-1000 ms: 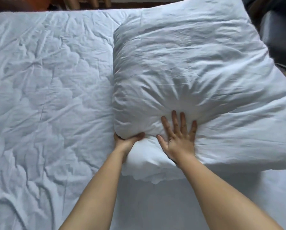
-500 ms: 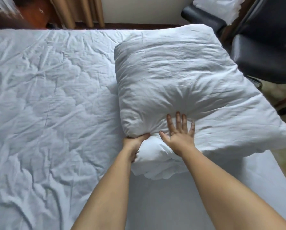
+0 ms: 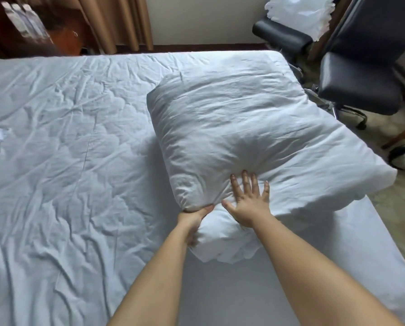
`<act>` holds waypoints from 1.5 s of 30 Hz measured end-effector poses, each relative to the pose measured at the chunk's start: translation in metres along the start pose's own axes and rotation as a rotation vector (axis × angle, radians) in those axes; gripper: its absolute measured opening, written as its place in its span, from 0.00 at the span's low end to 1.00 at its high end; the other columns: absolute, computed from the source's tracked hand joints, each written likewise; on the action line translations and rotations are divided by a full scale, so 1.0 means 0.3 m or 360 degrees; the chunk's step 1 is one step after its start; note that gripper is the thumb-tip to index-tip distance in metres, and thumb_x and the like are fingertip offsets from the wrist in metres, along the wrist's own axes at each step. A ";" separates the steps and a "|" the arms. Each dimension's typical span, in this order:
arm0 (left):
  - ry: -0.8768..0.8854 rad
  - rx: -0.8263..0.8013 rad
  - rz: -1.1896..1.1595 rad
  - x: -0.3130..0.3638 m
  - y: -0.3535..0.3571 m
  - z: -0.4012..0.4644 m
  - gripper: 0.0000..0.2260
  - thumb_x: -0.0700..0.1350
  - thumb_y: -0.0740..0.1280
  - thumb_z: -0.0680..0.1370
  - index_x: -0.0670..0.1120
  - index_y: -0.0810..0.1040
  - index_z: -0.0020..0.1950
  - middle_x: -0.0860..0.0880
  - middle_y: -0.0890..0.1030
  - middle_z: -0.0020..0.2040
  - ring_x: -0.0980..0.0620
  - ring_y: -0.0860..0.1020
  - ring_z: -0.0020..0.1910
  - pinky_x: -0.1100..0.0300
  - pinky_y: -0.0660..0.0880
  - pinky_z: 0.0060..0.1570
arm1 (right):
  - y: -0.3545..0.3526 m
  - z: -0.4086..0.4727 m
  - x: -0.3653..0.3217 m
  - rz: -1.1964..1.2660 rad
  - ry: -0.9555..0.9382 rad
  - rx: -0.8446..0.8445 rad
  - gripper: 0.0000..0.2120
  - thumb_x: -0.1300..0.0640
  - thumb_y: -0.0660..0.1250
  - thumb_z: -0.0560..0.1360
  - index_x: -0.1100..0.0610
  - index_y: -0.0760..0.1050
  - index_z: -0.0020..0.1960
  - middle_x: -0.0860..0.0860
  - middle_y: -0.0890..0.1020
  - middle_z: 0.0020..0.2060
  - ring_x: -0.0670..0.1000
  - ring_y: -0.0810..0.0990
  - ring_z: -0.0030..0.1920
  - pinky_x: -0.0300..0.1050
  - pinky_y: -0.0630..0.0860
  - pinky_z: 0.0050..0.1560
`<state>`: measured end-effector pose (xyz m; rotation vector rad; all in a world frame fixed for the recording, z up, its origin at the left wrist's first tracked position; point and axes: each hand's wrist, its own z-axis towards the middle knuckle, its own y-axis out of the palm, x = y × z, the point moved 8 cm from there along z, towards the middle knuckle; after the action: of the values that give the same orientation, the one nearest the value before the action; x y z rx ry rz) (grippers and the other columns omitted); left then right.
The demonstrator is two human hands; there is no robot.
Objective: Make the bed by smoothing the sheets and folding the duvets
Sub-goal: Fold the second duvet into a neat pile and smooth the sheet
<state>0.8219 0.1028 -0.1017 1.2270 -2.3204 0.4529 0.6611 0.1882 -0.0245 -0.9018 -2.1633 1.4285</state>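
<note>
The left hand (image 3: 194,216) gripped the folded duvet's (image 3: 244,128) near corner from beneath; the right hand (image 3: 248,198) pressed flat on top, fingers spread. Folding seemed underway. Next probably needs another fold or squaring.

Head camera looks steeply down, close over the bed (image 3: 55,161) (apparently wide-angle).

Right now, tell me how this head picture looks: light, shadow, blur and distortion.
Head view: soft daylight, brightest along the far edge of the bed sheet, with no glare; gentle shadow lies under the folded duvet beside the left hand and under the forearms; the right hand is sharp, while the upper left corner is smeared; wide-angle bending curves the bed edge and the black chair.
</note>
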 end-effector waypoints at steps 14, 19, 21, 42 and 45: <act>0.0126 -0.0073 0.0113 0.065 -0.172 -0.072 0.38 0.58 0.82 0.54 0.41 0.80 0.58 0.45 0.83 0.54 0.47 0.82 0.50 0.50 0.79 0.54 | -0.042 -0.106 -0.147 0.0046 0.0072 0.0134 0.35 0.34 0.45 0.78 0.46 0.33 0.77 0.52 0.34 0.77 0.55 0.33 0.76 0.62 0.32 0.72; 0.0146 -0.0214 0.0225 0.070 -0.382 -0.081 0.40 0.59 0.82 0.52 0.42 0.79 0.59 0.46 0.82 0.56 0.46 0.81 0.52 0.50 0.78 0.55 | -0.030 -0.208 -0.358 0.0035 0.0160 0.0096 0.35 0.34 0.45 0.78 0.45 0.34 0.77 0.52 0.36 0.77 0.56 0.35 0.76 0.62 0.33 0.72; 0.0182 -0.0234 0.0297 0.089 -0.480 -0.114 0.36 0.57 0.81 0.58 0.42 0.78 0.61 0.47 0.81 0.57 0.46 0.80 0.54 0.53 0.77 0.55 | -0.038 -0.251 -0.446 0.0037 0.0210 0.0086 0.34 0.34 0.45 0.78 0.45 0.35 0.77 0.52 0.37 0.77 0.56 0.36 0.77 0.61 0.35 0.73; 0.0181 -0.0277 0.0385 0.008 -0.834 -0.012 0.27 0.53 0.79 0.66 0.39 0.79 0.59 0.44 0.82 0.54 0.47 0.81 0.50 0.57 0.76 0.47 | 0.111 -0.338 -0.815 -0.0046 0.0214 0.0237 0.32 0.36 0.46 0.79 0.45 0.37 0.78 0.57 0.37 0.77 0.57 0.35 0.76 0.62 0.33 0.73; 0.0288 -0.0284 0.0392 0.057 -0.894 -0.021 0.29 0.53 0.79 0.65 0.38 0.79 0.59 0.45 0.82 0.56 0.48 0.80 0.53 0.59 0.76 0.49 | 0.069 -0.352 -0.872 -0.0061 0.0277 0.0232 0.32 0.37 0.45 0.80 0.45 0.37 0.78 0.56 0.38 0.77 0.56 0.36 0.77 0.61 0.34 0.73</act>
<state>1.0393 -0.0519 -0.0689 0.7877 -2.3070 0.4104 0.9211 0.0809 0.0053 -0.8912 -1.9139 1.4131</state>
